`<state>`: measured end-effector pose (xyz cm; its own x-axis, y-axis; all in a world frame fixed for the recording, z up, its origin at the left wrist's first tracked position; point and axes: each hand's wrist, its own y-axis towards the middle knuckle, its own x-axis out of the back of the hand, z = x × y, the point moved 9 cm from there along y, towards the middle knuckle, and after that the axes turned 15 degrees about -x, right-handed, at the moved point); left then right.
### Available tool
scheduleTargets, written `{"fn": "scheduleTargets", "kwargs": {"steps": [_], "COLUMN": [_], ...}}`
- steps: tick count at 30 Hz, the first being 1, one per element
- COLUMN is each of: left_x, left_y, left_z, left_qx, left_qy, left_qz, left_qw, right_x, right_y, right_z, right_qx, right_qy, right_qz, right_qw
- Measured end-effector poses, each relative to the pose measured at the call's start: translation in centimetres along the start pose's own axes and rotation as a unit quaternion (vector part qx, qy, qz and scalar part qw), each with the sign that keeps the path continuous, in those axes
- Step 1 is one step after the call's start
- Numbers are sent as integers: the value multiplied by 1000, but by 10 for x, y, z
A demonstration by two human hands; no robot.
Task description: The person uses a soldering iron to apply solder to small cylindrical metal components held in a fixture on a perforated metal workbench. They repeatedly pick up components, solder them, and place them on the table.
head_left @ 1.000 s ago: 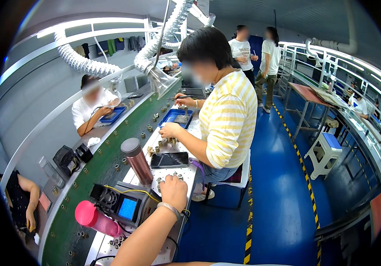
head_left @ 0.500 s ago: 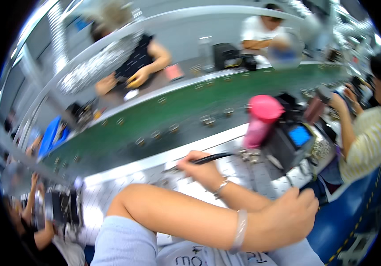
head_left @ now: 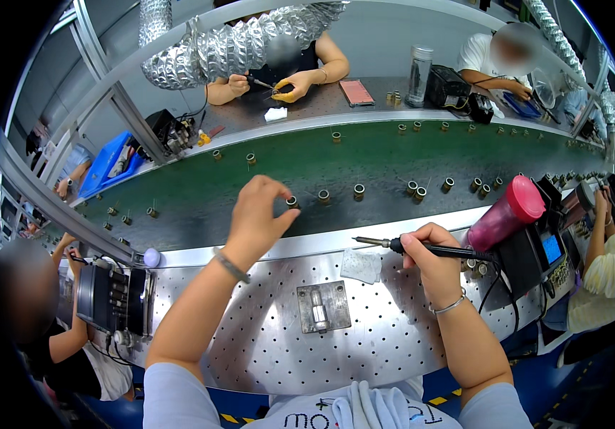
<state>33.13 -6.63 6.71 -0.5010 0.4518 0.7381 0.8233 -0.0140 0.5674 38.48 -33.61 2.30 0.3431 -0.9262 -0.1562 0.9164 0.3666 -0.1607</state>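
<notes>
Over the green conveyor belt [head_left: 386,161], my left hand [head_left: 256,220] reaches out with thumb and index finger apart. Between their tips stands a small brass-coloured metal cylinder [head_left: 292,203]; whether they touch it I cannot tell. Fingers wrapped around its black handle, my right hand [head_left: 432,263] holds a soldering iron [head_left: 422,248] above the perforated metal worktop [head_left: 257,343], tip pointing left. Below the iron's tip lies a white pad [head_left: 361,266]. A square metal fixture [head_left: 324,307] with a shiny rod-like piece in its middle sits on the worktop between my forearms.
More small cylinders [head_left: 359,191] stand along the belt. On the right are a pink-lidded cup [head_left: 509,211] and a soldering station [head_left: 536,250] with a blue screen. A black device [head_left: 111,300] stands at left. Across the belt, people work under a silver duct [head_left: 229,50].
My left arm, earlier crossed over toward the right, has swung left and out to the belt. The soldering iron in my right hand now points left, and the view has shifted.
</notes>
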Motion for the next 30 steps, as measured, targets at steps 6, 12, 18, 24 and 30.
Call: {"fn": "scheduleTargets", "kwargs": {"steps": [6, 12, 18, 24, 30], "left_x": [-58, -20, -32, -57, -61], "left_y": [30, 24, -60, -82, -84], "left_z": [-5, -34, -43, -63, -67], "left_qx": [-101, -110, 207, 201, 196], "left_qy": [107, -9, -622, -694, -718], "left_qz": [-14, -16, 177, 233, 232], "left_qw": [989, 994, 735, 651, 626], "right_x": [1, 7, -7, -20, -31], "right_y": [-1, -6, -22, -32, -43], "right_z": [-5, -3, 8, 14, 19], "right_qx": [-12, -8, 12, 53, 70], "right_qy": [-17, -11, 8, 46, 28], "right_qz": [-7, -16, 16, 117, 188], "right_qw": [1000, 1000, 1000, 991, 979]}}
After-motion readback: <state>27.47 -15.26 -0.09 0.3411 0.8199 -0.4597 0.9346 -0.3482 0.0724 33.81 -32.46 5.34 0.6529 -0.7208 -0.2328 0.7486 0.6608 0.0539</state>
